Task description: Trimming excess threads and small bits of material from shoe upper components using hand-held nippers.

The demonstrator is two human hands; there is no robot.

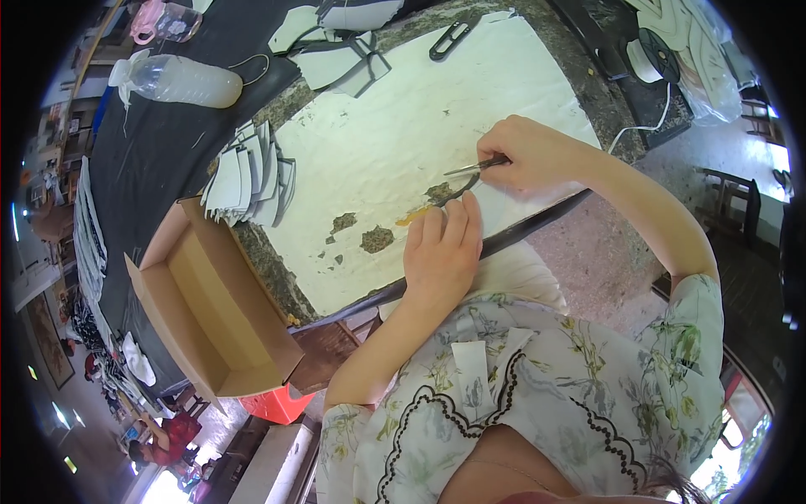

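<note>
Nearest the camera, the left hand (441, 252) lies flat on the white tabletop (403, 143), its fingers (457, 220) pressed together over a thin dark strip (457, 193), while just beyond them the right hand (529, 155) pinches a slim metal tool (474, 167) whose tip meets that strip.

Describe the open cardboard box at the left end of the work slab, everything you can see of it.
The cardboard box is a shallow, plain brown rectangular tray, open at the top, with nothing visible inside. One long flap stands up along its outer side. It sits tilted at the left end of the white-covered slab, its near corner jutting past the edge over an orange object below. A fanned stack of white cut pieces lies just beyond its far end. Neither hand touches it.
</note>
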